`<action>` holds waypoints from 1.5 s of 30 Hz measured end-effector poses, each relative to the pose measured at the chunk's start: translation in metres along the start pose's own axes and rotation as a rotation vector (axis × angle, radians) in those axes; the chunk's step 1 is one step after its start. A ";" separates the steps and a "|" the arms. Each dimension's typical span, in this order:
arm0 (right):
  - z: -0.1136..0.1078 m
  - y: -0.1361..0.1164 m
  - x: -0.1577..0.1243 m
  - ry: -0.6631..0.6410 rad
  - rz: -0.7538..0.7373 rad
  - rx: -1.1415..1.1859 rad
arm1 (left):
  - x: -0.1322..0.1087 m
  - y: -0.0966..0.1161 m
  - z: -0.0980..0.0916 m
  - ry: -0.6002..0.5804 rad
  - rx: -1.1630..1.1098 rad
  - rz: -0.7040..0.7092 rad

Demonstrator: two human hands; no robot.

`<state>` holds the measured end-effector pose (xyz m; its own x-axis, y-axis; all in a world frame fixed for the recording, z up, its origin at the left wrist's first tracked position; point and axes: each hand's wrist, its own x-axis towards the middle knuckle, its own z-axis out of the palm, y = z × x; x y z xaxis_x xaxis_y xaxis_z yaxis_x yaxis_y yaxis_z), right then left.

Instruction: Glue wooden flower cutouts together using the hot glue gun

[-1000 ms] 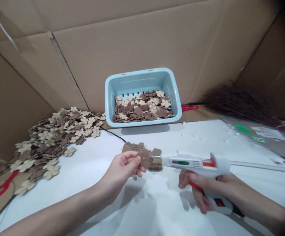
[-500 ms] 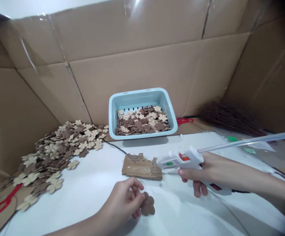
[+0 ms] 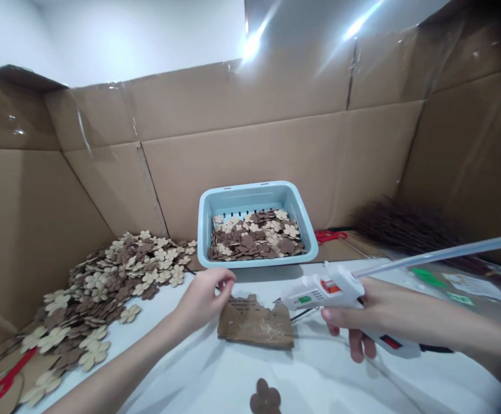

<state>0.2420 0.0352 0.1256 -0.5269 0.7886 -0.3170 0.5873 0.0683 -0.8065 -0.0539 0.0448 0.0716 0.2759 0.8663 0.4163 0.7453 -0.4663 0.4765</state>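
Observation:
My right hand grips a white hot glue gun with a long clear glue stick out of its back. The gun's metal nozzle points left, close above a torn piece of cardboard smeared with dried glue. My left hand is raised near the cardboard's upper left corner, its fingers curled into a pinch; whatever may be between them is too small or hidden. On the white tabletop near the bottom edge lies a single brown flower cutout, apart from both hands.
A light blue basket full of brown and cream flower cutouts stands at the back. To the left spreads a heap of loose flowers. Red scissors lie front left, others behind the basket. Dark twigs lie right. Cardboard walls surround the table.
My left hand has let go of the brown flower and moved up to the cardboard's left side. The flower stays on the table. The glue gun remains in my right hand; the view has tilted up.

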 end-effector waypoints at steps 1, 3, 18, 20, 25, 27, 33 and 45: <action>-0.002 0.000 0.000 0.000 -0.013 0.016 | -0.005 0.001 0.006 -0.078 0.008 0.033; -0.005 0.001 0.001 0.003 -0.039 0.039 | -0.015 0.001 0.016 -0.197 0.020 0.061; -0.038 0.007 -0.005 0.266 -0.117 -0.005 | -0.068 -0.007 0.031 -0.348 -0.149 -0.024; -0.042 0.007 -0.009 0.282 -0.117 -0.030 | -0.068 -0.007 0.032 -0.354 -0.173 -0.016; -0.048 0.007 -0.014 0.304 -0.114 -0.048 | -0.066 -0.012 0.031 -0.358 -0.314 -0.094; -0.050 0.007 -0.014 0.348 -0.101 -0.058 | -0.062 -0.016 0.031 -0.326 -0.395 -0.149; -0.050 0.005 -0.010 0.359 -0.096 -0.015 | -0.051 -0.025 0.042 -0.174 -0.334 -0.168; -0.028 0.001 -0.004 0.046 -0.070 -0.005 | 0.066 -0.035 0.002 0.189 0.316 0.073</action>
<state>0.2618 0.0494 0.1396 -0.5381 0.8089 -0.2370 0.5531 0.1266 -0.8235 -0.0609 0.1186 0.0806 0.2406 0.7708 0.5900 0.8863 -0.4223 0.1902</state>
